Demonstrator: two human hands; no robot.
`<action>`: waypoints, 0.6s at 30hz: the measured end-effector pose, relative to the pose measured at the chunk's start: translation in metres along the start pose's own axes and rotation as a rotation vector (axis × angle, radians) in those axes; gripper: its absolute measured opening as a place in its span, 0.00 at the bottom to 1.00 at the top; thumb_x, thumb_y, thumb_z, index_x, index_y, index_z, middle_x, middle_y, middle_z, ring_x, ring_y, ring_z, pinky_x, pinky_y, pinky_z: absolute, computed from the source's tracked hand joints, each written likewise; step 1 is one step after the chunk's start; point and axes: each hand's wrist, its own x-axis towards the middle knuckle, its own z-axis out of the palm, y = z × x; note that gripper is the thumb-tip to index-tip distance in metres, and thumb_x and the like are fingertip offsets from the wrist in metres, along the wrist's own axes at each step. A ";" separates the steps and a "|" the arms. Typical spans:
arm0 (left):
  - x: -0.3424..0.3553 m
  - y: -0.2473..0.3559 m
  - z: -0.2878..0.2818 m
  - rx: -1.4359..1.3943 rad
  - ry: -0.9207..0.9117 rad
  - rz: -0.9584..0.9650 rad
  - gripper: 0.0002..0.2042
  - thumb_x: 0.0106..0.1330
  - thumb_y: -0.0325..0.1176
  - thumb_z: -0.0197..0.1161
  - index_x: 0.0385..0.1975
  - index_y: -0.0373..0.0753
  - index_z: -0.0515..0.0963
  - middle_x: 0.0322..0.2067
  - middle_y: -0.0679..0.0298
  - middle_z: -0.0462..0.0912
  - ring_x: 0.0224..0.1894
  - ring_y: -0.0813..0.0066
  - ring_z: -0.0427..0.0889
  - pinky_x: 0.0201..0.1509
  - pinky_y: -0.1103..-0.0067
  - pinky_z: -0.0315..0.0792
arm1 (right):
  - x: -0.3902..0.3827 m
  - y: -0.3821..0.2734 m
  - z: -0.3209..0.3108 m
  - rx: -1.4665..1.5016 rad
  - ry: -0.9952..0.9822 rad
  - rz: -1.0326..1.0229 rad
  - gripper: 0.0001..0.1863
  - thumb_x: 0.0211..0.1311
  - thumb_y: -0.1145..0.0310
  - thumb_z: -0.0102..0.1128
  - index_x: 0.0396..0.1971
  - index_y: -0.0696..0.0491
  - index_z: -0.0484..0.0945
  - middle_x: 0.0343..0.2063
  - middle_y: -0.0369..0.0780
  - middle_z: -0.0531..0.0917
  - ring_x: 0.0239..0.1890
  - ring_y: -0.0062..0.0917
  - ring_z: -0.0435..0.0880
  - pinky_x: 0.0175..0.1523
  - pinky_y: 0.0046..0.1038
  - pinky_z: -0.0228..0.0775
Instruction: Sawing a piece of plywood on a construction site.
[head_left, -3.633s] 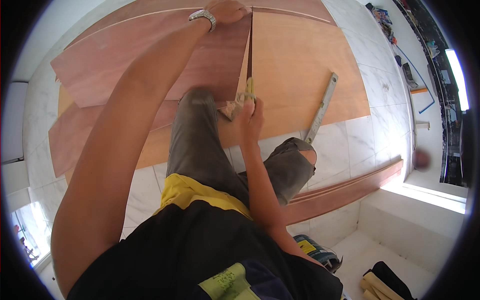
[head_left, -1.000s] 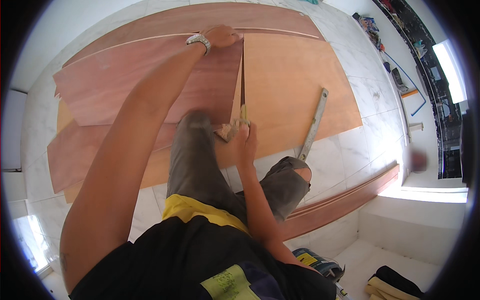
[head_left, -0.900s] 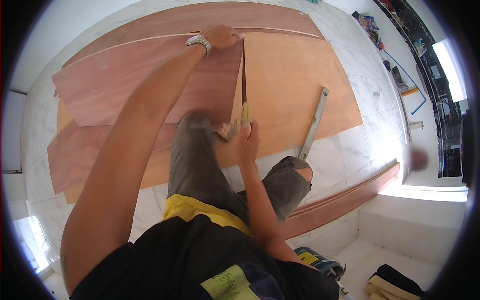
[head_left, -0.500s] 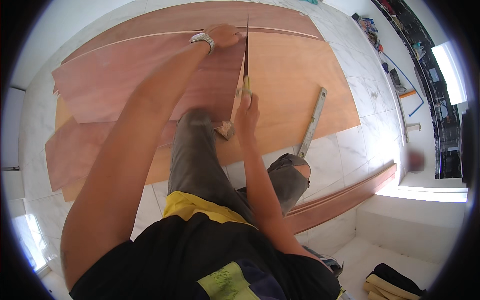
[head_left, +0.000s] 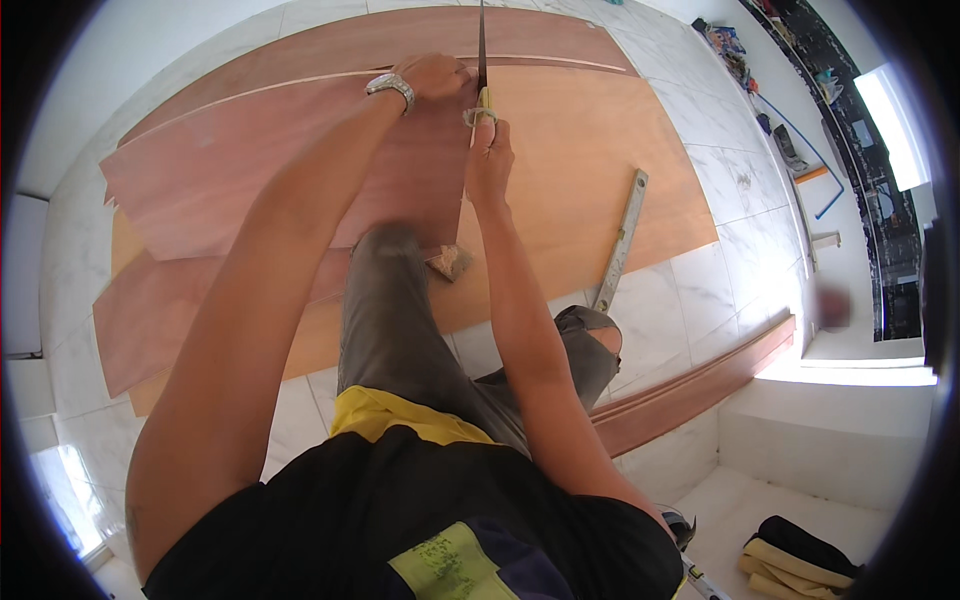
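My left hand, a watch on its wrist, has curled fingers at the edge of the reddish plywood sheet. My right hand grips a hand saw by its pale handle; the long, narrow blade points away from me beside that edge, across the back reddish strip. A pale orange sheet lies underneath and to the right, with a spirit level on it. A small rough piece sits by my left knee.
Reddish boards lie at lower right on the tiled floor. A blue bent pipe and clutter are along the right wall. Folded black and cream material sits at bottom right. My bent legs are below the sheets.
My right hand and the saw have moved forward, away from me, so the blade now reaches beyond the sheet's far edge. My left hand stays near the same edge.
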 end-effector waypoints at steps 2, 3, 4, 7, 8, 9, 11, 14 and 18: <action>0.000 -0.003 0.001 -0.014 -0.025 -0.031 0.26 0.73 0.56 0.43 0.46 0.45 0.86 0.49 0.57 0.86 0.53 0.52 0.82 0.59 0.59 0.72 | -0.005 -0.011 -0.006 -0.008 -0.046 0.021 0.17 0.77 0.57 0.46 0.44 0.57 0.76 0.26 0.48 0.83 0.23 0.35 0.80 0.31 0.38 0.70; 0.000 -0.003 0.003 0.006 -0.003 -0.031 0.26 0.74 0.55 0.44 0.44 0.43 0.85 0.46 0.55 0.86 0.52 0.51 0.82 0.58 0.59 0.72 | -0.007 -0.016 -0.008 -0.014 -0.052 0.056 0.17 0.77 0.57 0.46 0.45 0.56 0.75 0.25 0.48 0.82 0.23 0.34 0.79 0.31 0.37 0.70; 0.000 -0.005 0.004 0.027 0.043 -0.022 0.26 0.75 0.54 0.45 0.43 0.40 0.85 0.44 0.53 0.86 0.50 0.50 0.82 0.57 0.59 0.72 | -0.010 -0.020 -0.009 0.011 -0.051 0.025 0.17 0.77 0.57 0.46 0.45 0.56 0.75 0.24 0.47 0.81 0.23 0.33 0.79 0.31 0.37 0.69; 0.003 -0.009 0.011 -0.003 0.100 0.048 0.25 0.75 0.55 0.44 0.41 0.42 0.85 0.44 0.54 0.86 0.50 0.51 0.82 0.57 0.58 0.71 | -0.030 -0.020 -0.017 -0.034 -0.078 0.082 0.16 0.77 0.58 0.46 0.47 0.56 0.74 0.23 0.46 0.81 0.23 0.32 0.79 0.31 0.36 0.69; 0.005 -0.010 0.013 -0.005 0.100 0.054 0.25 0.75 0.55 0.44 0.41 0.42 0.85 0.44 0.54 0.86 0.50 0.51 0.82 0.57 0.58 0.71 | -0.043 -0.017 -0.022 -0.057 -0.101 0.117 0.16 0.77 0.59 0.46 0.47 0.56 0.74 0.24 0.47 0.81 0.24 0.32 0.79 0.31 0.36 0.69; 0.007 -0.011 0.015 0.007 0.121 0.056 0.25 0.75 0.55 0.44 0.40 0.43 0.85 0.44 0.54 0.86 0.50 0.51 0.81 0.57 0.58 0.71 | -0.060 -0.013 -0.030 -0.087 -0.115 0.159 0.15 0.77 0.60 0.46 0.48 0.57 0.74 0.25 0.47 0.82 0.24 0.32 0.80 0.31 0.36 0.69; 0.009 -0.012 0.016 0.018 0.138 0.059 0.25 0.75 0.55 0.44 0.39 0.43 0.84 0.44 0.55 0.86 0.50 0.51 0.81 0.56 0.57 0.71 | -0.102 -0.008 -0.050 -0.106 -0.106 0.105 0.15 0.77 0.61 0.45 0.48 0.57 0.73 0.27 0.47 0.84 0.24 0.32 0.80 0.32 0.36 0.70; 0.009 -0.011 0.013 -0.024 0.034 0.018 0.25 0.74 0.55 0.44 0.38 0.43 0.84 0.44 0.55 0.86 0.50 0.51 0.81 0.56 0.57 0.71 | -0.142 -0.012 -0.071 -0.082 -0.057 -0.006 0.14 0.77 0.62 0.45 0.46 0.57 0.74 0.28 0.46 0.84 0.24 0.32 0.80 0.32 0.36 0.70; 0.001 -0.006 0.006 0.000 0.098 0.024 0.25 0.74 0.55 0.44 0.38 0.43 0.85 0.42 0.54 0.86 0.47 0.50 0.82 0.55 0.58 0.72 | -0.095 -0.022 -0.049 -0.027 -0.092 0.133 0.15 0.77 0.62 0.45 0.45 0.58 0.75 0.30 0.46 0.85 0.28 0.33 0.82 0.35 0.35 0.73</action>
